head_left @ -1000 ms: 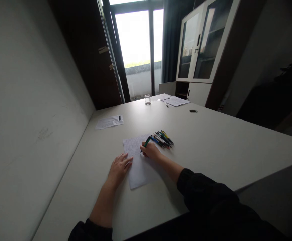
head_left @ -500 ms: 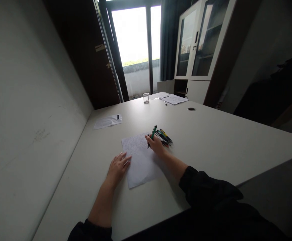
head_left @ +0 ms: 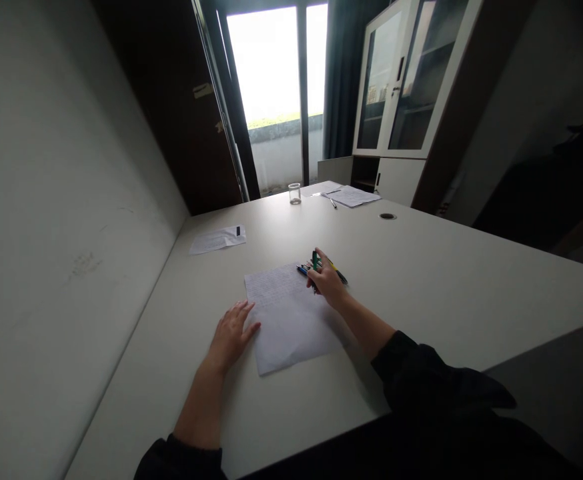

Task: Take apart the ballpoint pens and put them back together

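A sheet of paper [head_left: 291, 333] lies on the white table, with lines of handwriting across its upper part. My left hand [head_left: 231, 333] rests beside the sheet's left edge, fingers spread, thumb and fingertips at the paper. Above the sheet's upper right corner, my right hand [head_left: 327, 279] is closed round a green pen [head_left: 315, 259], which stands nearly upright with its tip pointing down. Several other pens lie in a bunch under and behind that hand, among them a blue pen [head_left: 302, 270]; the hand hides most of them.
Farther off on the table [head_left: 421, 280] stand a glass [head_left: 295, 194] and a stack of papers [head_left: 352, 196] with a pen [head_left: 333, 203] by it. Another sheet [head_left: 217, 241] bearing a small dark object lies at left. A cable hole [head_left: 387, 217] opens at right.
My right hand has moved right, from over the writing to over the bunch of pens, still holding the green pen. My left hand has shifted slightly left, its thumb spread wider.
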A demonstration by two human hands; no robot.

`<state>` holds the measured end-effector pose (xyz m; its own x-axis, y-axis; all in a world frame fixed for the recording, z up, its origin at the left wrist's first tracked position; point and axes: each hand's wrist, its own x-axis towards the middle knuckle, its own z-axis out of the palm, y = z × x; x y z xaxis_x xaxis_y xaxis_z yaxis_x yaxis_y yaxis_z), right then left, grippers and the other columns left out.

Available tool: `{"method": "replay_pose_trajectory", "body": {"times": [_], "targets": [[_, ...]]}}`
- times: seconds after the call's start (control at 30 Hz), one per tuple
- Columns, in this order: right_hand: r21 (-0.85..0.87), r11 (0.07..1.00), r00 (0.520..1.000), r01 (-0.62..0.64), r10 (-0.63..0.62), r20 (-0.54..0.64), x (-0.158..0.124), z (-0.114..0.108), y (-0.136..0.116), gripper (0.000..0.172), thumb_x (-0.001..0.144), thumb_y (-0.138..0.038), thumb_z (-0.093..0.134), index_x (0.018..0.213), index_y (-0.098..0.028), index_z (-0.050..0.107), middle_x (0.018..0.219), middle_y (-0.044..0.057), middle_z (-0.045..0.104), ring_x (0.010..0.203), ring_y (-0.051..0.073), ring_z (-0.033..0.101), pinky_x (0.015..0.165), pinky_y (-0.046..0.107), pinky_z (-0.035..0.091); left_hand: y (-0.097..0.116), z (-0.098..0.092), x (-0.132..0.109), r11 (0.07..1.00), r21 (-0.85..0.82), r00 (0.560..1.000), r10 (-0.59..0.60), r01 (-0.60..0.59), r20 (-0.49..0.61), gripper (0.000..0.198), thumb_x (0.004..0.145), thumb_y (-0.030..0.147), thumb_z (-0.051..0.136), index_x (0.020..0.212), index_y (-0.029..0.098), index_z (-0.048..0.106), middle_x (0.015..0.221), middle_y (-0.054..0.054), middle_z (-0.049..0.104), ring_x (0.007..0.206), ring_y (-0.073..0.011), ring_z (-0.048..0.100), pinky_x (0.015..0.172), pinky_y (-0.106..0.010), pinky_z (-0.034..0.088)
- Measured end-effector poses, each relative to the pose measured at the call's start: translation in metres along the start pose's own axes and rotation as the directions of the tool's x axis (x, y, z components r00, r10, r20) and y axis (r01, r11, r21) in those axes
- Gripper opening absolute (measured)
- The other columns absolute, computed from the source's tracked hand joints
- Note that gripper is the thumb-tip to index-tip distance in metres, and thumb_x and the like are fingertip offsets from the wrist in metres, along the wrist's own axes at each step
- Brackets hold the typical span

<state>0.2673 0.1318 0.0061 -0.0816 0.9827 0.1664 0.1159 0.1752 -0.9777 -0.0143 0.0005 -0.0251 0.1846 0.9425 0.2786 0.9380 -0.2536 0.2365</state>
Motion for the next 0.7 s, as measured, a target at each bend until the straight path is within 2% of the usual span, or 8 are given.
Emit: {"method": "replay_pose_trajectory", "body": {"times": [0.3,0.53,0.7], "targets": [[0.082,0.997,0.999,-0.012,0.015,-0.046,0.009,-0.02,0.003,0.078,0.073,-0.027,0.054,0.146,-0.018,0.029,0.051,-0.007,0.055,0.034,0.009,0.043,0.03,0.014,0.029,-0.005,0.001,0.001,0.999,-0.036,1.0,0.016,-0.016,-0.019,0.054,0.095,0.049,0.047,0.143,0.026,0.038,0.144,-0.008,0.049,0.138,-0.0252,0.039,0.111,-0.045,0.035],[0.183,0.976,0.991,0.12,-0.106,-0.088,0.009,-0.026,-0.004,0.074,0.071,-0.027,0.05,0.143,-0.02,0.031,0.051,-0.009,0.053,0.038,0.01,0.046,0.035,0.015,0.035,-0.007,0.003,0.001,1.0,-0.027,1.0,0.014,-0.015,-0.018,0.053,0.094,0.048,0.049,0.141,0.026,0.04,0.143,-0.009,0.05,0.137,-0.0251,0.04,0.111,-0.045,0.035],[0.204,0.969,0.985,0.138,-0.112,-0.131,0.008,-0.032,-0.006,0.077,0.072,-0.028,0.05,0.146,-0.022,0.027,0.055,-0.008,0.056,0.038,0.01,0.046,0.035,0.015,0.034,-0.007,0.003,0.001,0.999,-0.031,1.0,0.01,-0.01,-0.013,0.052,0.094,0.048,0.049,0.141,0.026,0.042,0.143,-0.008,0.05,0.137,-0.0254,0.04,0.111,-0.046,0.035]]}}
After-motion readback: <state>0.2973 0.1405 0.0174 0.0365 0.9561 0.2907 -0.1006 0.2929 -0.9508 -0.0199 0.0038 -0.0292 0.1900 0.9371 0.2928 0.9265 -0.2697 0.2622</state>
